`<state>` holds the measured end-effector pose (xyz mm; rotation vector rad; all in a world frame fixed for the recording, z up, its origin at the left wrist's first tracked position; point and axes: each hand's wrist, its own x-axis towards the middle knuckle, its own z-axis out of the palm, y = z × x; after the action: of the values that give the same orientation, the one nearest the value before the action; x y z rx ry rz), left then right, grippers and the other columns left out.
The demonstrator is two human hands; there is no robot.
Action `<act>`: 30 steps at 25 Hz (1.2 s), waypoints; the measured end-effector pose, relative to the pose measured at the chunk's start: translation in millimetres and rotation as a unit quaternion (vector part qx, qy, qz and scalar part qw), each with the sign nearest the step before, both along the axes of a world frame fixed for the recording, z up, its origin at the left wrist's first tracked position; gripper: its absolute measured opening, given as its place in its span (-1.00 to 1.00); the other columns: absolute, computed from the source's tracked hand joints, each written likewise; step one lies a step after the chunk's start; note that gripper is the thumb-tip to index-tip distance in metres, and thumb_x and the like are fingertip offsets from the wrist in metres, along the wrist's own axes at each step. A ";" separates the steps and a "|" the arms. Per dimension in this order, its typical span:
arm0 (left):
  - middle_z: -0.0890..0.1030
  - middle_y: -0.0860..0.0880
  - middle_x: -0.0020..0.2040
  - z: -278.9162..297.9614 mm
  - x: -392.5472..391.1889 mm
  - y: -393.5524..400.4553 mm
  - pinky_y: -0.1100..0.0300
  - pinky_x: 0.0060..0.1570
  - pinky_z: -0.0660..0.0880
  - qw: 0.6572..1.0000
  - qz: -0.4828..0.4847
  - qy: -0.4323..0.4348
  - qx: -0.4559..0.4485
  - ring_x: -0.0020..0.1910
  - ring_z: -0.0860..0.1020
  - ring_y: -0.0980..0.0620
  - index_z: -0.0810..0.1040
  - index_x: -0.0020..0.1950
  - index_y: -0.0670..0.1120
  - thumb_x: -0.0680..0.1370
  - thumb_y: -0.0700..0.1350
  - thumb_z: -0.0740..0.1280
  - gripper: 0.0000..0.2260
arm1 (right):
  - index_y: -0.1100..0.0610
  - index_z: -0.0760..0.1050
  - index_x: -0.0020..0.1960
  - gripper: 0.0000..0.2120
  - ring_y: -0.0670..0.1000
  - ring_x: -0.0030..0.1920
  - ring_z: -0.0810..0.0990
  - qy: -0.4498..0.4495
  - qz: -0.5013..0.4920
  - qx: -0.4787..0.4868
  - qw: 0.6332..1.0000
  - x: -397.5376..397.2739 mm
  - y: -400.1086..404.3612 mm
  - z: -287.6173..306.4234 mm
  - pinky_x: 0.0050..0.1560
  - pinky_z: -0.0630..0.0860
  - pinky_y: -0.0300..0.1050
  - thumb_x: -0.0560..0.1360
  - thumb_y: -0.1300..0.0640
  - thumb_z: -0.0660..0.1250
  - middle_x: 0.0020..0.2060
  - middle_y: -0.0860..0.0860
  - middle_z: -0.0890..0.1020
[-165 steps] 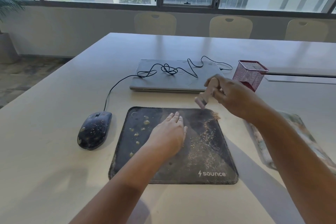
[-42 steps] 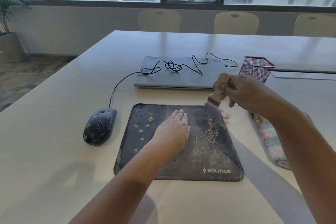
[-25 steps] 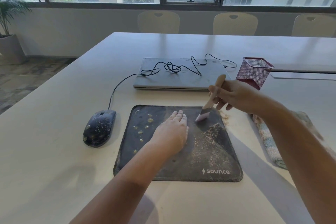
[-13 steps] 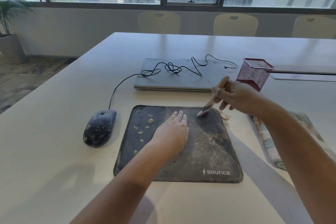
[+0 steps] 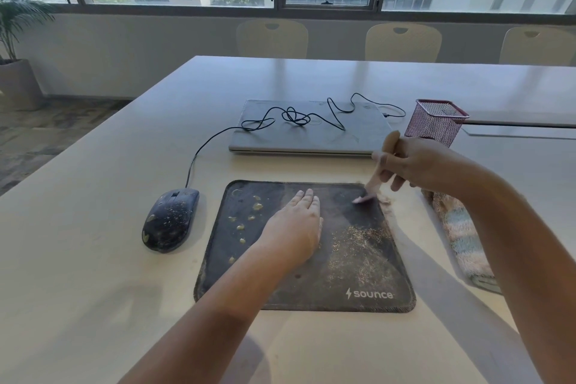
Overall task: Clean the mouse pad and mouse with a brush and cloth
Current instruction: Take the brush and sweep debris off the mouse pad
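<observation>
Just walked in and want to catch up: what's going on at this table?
A person is brushing a dirty black mouse pad. The left hand lies flat on it, holding it down, while the right hand grips a small wooden-handled brush, bristles at the pad's far right corner. Gritty crumbs and pale blobs remain on it. The speckled dark corded mouse and the fluffy striped cloth lie untouched.

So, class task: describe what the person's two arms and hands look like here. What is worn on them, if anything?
Both arms are bare as far as the frame shows: no sleeves, gloves or watch in view. The left hand shows no rings or markings. The right hand also looks bare, though its fingers are slightly blurred.
</observation>
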<state>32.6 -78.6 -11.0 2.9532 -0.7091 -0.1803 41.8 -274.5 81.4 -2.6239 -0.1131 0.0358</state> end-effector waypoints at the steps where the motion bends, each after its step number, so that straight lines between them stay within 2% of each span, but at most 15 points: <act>1: -0.06 -0.14 0.54 -0.2 -0.2 0.1 0.22 0.43 -0.16 1.000 0.001 0.000 -0.001 0.52 -0.09 -0.02 -0.07 0.50 -0.22 0.65 -0.10 -0.09 -0.55 | 0.11 0.51 -0.26 -0.67 -0.13 -0.41 0.63 0.003 0.000 -0.030 1.000 -0.2 -1.4 0.7 -0.38 0.34 -0.26 0.56 -0.04 0.16 -0.34 -0.05 0.67; 4: -0.05 -0.14 0.54 0.1 -1.0 0.4 0.21 0.44 -0.15 1.000 0.002 0.001 -0.002 0.52 -0.09 -0.02 -0.07 0.50 -0.23 0.65 -0.10 -0.09 -0.55 | 0.10 0.51 -0.24 -0.69 -0.16 -0.42 0.62 -0.024 -0.026 -0.042 0.998 0.1 -4.7 4.5 -0.34 0.39 -0.21 0.55 -0.05 0.17 -0.35 -0.04 0.67; 7: -0.05 -0.14 0.54 0.6 -0.8 -0.2 0.19 0.44 -0.14 1.000 0.004 0.003 -0.003 0.52 -0.09 -0.02 -0.07 0.50 -0.23 0.65 -0.10 -0.09 -0.55 | 0.00 0.46 -0.15 -0.83 -0.09 -0.29 0.65 -0.051 0.008 0.073 0.996 -0.3 7.3 0.3 -0.26 0.49 -0.16 0.55 -0.03 0.19 -0.24 -0.08 0.66; 9: -0.05 -0.13 0.54 0.9 -0.6 -0.2 0.18 0.45 -0.13 1.000 0.006 0.004 -0.007 0.52 -0.09 -0.02 -0.06 0.50 -0.22 0.65 -0.10 -0.08 -0.55 | -0.02 0.45 -0.10 -0.89 0.00 -0.23 0.65 -0.039 0.051 0.138 0.988 0.0 21.9 -9.0 -0.27 0.48 -0.26 0.56 0.00 0.19 -0.17 -0.05 0.65; 10: -0.05 -0.13 0.54 0.8 -0.6 -0.3 0.17 0.46 -0.12 1.000 0.006 0.005 -0.010 0.52 -0.09 -0.02 -0.06 0.50 -0.22 0.65 -0.10 -0.07 -0.55 | 0.03 0.46 -0.07 -0.87 0.05 -0.21 0.65 -0.038 0.058 0.132 0.989 0.9 26.8 -14.2 -0.26 0.48 -0.26 0.56 0.01 0.20 -0.15 -0.01 0.65; 13: -0.05 -0.13 0.54 1.1 -0.4 -0.5 0.18 0.46 -0.12 1.000 0.004 0.009 -0.011 0.52 -0.08 -0.02 -0.05 0.50 -0.22 0.65 -0.11 -0.07 -0.55 | 0.10 0.48 -0.10 -0.77 0.10 -0.20 0.66 -0.026 0.036 0.022 0.999 4.7 24.4 -18.8 -0.08 0.56 -0.05 0.55 -0.04 0.18 -0.17 0.09 0.68; 15: -0.05 -0.14 0.54 1.7 0.1 -0.3 0.18 0.45 -0.14 1.000 0.002 0.006 -0.006 0.52 -0.09 -0.03 -0.06 0.50 -0.23 0.65 -0.11 -0.08 -0.55 | 0.08 0.48 -0.16 -0.74 0.02 -0.25 0.66 -0.029 0.017 -0.027 0.999 5.4 15.8 -11.8 -0.03 0.56 -0.01 0.53 -0.07 0.16 -0.25 0.02 0.68; 17: -0.05 -0.14 0.54 2.3 0.5 0.5 0.19 0.44 -0.14 1.000 -0.001 0.005 -0.004 0.52 -0.09 -0.03 -0.07 0.50 -0.23 0.65 -0.12 -0.08 -0.56 | 0.05 0.46 -0.16 -0.79 -0.09 -0.36 0.65 -0.042 0.010 0.017 0.999 6.0 11.5 -8.0 -0.12 0.55 -0.09 0.54 -0.05 0.17 -0.33 -0.07 0.66; 20: -0.02 -0.12 0.54 5.3 0.0 1.2 0.20 0.44 -0.09 0.999 -0.004 0.030 -0.032 0.51 -0.04 -0.02 -0.04 0.50 -0.22 0.65 -0.14 -0.06 -0.57 | 0.02 0.43 -0.08 -0.86 -0.14 -0.40 0.63 -0.054 0.019 0.083 0.995 6.3 16.1 -13.5 -0.27 0.42 -0.25 0.55 -0.02 0.18 -0.32 -0.13 0.65; 23: 0.06 -0.11 0.53 17.8 4.6 11.8 0.25 0.41 0.05 0.983 0.024 -0.010 -0.183 0.49 0.09 0.00 0.05 0.49 -0.21 0.62 -0.23 0.04 -0.56 | 0.11 0.44 -0.07 -0.81 -0.19 -0.48 0.58 -0.038 0.025 0.193 0.980 10.7 26.5 -20.1 -0.46 0.38 -0.42 0.57 0.01 0.17 -0.38 -0.14 0.65; 25: 0.13 -0.13 0.51 25.6 9.3 22.0 0.35 0.36 0.04 0.961 0.052 -0.075 -0.260 0.48 0.13 0.02 0.11 0.48 -0.22 0.59 -0.25 0.09 -0.55 | 0.07 0.45 -0.12 -0.80 -0.17 -0.48 0.59 -0.036 0.019 0.227 0.973 15.2 34.3 -25.1 -0.49 0.39 -0.42 0.57 -0.01 0.16 -0.32 -0.12 0.66; 26: 0.15 -0.13 0.51 27.4 10.5 25.9 0.37 0.35 0.04 0.959 0.055 -0.085 -0.266 0.48 0.13 0.02 0.13 0.47 -0.22 0.59 -0.24 0.09 -0.55 | 0.06 0.45 -0.13 -0.81 -0.15 -0.47 0.59 -0.031 0.019 0.243 0.969 17.1 38.8 -27.7 -0.49 0.40 -0.41 0.57 -0.01 0.17 -0.29 -0.10 0.66; 28: 0.16 -0.14 0.50 26.3 11.5 28.5 0.37 0.36 0.02 0.969 0.044 -0.064 -0.233 0.48 0.14 0.03 0.14 0.47 -0.23 0.59 -0.23 0.09 -0.56 | 0.08 0.44 -0.14 -0.80 -0.12 -0.46 0.61 -0.030 0.027 0.224 0.974 19.1 45.3 -32.5 -0.47 0.44 -0.37 0.57 0.00 0.18 -0.33 -0.12 0.67; 30: 0.16 -0.15 0.50 22.1 11.3 26.0 0.38 0.36 -0.02 0.981 0.032 -0.036 -0.187 0.48 0.12 0.03 0.13 0.47 -0.23 0.59 -0.23 0.08 -0.56 | 0.08 0.44 -0.19 -0.77 -0.08 -0.42 0.64 -0.046 0.033 0.153 0.987 20.4 43.8 -34.8 -0.31 0.53 -0.20 0.56 -0.03 0.18 -0.42 -0.17 0.66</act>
<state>44.0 -52.5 11.1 2.6276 -0.5811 0.0602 62.2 -230.7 46.6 -2.3150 -0.2208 -0.0743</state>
